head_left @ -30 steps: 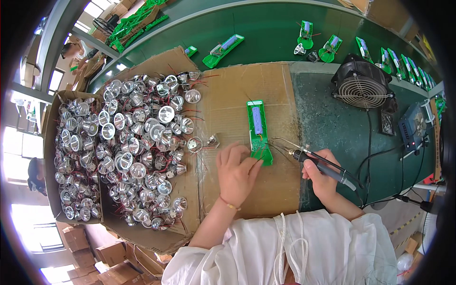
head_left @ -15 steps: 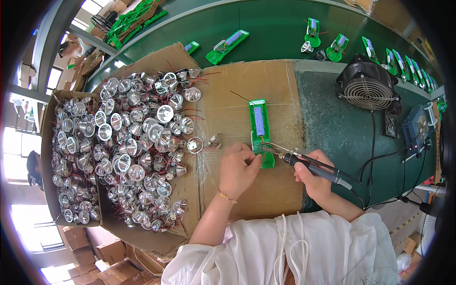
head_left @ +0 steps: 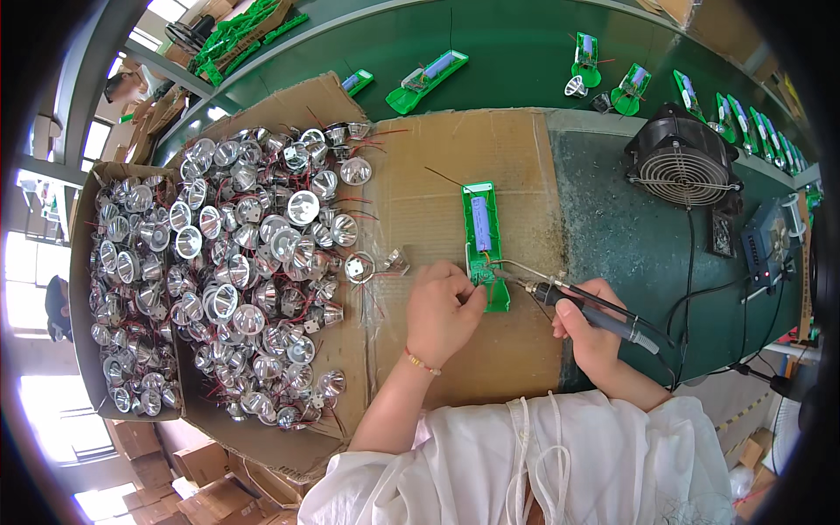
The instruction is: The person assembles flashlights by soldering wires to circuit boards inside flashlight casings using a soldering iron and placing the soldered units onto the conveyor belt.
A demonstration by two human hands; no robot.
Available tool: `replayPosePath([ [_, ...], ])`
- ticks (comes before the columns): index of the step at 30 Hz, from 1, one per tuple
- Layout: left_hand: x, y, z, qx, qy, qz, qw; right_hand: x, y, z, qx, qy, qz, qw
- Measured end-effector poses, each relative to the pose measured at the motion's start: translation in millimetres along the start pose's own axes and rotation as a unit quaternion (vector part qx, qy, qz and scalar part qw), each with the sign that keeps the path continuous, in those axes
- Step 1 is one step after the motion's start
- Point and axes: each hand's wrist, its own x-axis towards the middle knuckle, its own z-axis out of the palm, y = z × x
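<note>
A green plastic housing lies on the cardboard in front of me, with a blue-violet cylindrical battery in its upper half and a small green circuit board below. My left hand rests at the housing's left edge, thumb and fingers pinched together; what they hold, if anything, is hidden. Gripped in my right hand is a soldering iron with a thin curved metal feed tube along it. Its tip points left at the circuit board; contact cannot be made out.
Cardboard boxes full of silvery reflector lamp heads with red wires stand at left. One loose lamp head lies near my left hand. A black fan and a blue soldering station stand at right. More green housings line the far side.
The soldering iron and my right hand have shifted slightly to the right and nearer to me. My left hand keeps its pinch at the housing. The view has turned a little.
</note>
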Motion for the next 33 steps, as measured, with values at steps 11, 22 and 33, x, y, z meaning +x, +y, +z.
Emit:
replayPosePath([
  [11,-3.1,2.5,-3.2,-0.002,0.021,0.025,0.999,2.6,0.6,-10.5,0.013,-0.004,-0.021,1.0],
  [22,85.3,20.9,18.0,0.1,0.045,0.1,0.989,8.2,10.5,-66.8,-0.011,0.094,-0.03,0.995],
  [33,270.2,-8.3,-14.9,0.293,0.151,-0.034,0.944,11.9,8.8,-66.1,0.016,0.095,-0.024,0.995],
])
